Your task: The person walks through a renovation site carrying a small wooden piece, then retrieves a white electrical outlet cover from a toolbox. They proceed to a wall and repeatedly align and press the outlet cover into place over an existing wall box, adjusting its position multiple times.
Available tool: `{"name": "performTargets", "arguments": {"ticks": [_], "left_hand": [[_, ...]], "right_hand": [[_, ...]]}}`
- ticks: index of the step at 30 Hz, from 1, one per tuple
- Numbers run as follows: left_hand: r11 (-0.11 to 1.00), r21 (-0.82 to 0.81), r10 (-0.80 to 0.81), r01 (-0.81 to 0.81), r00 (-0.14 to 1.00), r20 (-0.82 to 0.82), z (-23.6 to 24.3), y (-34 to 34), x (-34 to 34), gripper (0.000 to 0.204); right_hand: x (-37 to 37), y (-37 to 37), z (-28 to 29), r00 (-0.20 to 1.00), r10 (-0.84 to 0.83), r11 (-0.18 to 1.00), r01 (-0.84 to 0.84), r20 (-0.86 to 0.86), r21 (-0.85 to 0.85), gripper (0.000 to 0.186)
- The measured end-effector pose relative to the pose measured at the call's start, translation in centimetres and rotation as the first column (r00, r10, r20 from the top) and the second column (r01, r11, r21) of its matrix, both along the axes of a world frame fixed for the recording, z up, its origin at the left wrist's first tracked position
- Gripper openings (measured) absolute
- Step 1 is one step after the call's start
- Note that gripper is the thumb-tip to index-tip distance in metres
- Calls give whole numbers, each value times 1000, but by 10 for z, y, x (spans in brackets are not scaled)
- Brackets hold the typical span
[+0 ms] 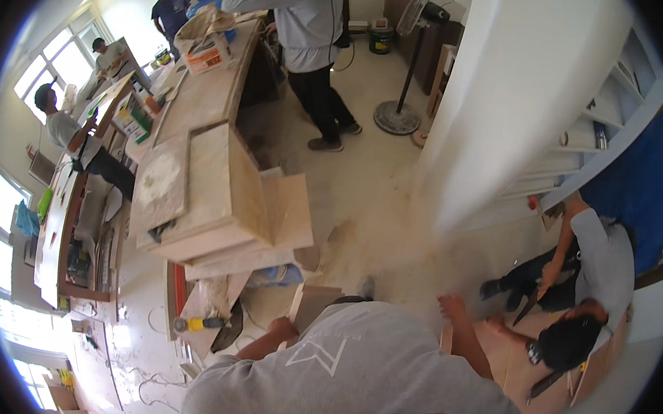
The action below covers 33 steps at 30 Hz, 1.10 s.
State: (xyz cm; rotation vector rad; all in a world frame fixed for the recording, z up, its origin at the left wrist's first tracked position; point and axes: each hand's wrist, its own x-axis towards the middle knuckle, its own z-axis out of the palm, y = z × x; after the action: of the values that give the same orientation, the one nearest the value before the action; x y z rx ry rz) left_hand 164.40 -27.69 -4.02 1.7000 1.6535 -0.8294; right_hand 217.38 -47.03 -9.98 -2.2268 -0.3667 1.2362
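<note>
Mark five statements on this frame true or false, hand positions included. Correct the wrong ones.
1. The left hand is at the edge of a light brown board. True.
2. The right hand is on the yellow-and-black tool. False: the yellow-and-black tool lies over on the left, beyond the left hand.
3. The standing fan has toppled over. False: the standing fan is upright on its round base.
4. The co-worker at the right is bareheaded. False: that person wears a black cap.
5. The co-worker by the fan wears dark trousers. True.
</note>
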Motion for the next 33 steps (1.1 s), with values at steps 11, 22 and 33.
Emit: {"name": "performTargets", "arguments": {"ticks": [11,22,33], "left_hand": [[995,-22,100,-99,995,23,-27,183,177,54],[954,67,294,-293,956,-16,5,358,318,62],[921,64,380,-383,923,57,-36,592,433,50]], "right_hand": [[182,223,8,994,69,994,-76,-82,-83,31],[322,642,43,794,603,797,-602,72,-41,60],[440,942,23,735,530,825,-562,422,-57,60]]}}
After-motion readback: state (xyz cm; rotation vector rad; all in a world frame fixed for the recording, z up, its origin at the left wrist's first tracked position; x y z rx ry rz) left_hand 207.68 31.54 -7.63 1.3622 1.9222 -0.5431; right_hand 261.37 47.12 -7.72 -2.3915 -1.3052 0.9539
